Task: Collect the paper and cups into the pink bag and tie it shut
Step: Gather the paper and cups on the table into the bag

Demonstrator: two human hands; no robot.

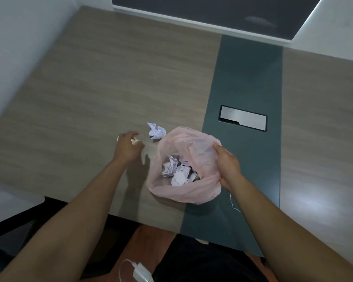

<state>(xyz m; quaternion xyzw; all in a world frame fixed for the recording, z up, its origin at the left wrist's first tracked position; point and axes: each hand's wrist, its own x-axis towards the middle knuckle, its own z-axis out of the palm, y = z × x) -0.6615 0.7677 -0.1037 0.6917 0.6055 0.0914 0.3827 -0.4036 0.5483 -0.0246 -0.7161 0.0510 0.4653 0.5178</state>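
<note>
Right hand (228, 167) on unmarked pink bag (183, 192)

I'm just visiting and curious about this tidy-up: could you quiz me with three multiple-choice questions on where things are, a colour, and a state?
1. Where does the loose crumpled paper lie?
A. On the table beyond the bag
B. On the floor
C. In the right hand

2. What colour is the bag?
A. Blue
B. Pink
C. Black

3. What state is the bag in?
A. Tied shut
B. Folded flat
C. Open, with paper inside

Answers:
1 A: it sits on the wood table just past the bag's rim.
2 B: its thin plastic is pale pink.
3 C: the right hand holds the rim open over the crumpled paper inside.
</note>
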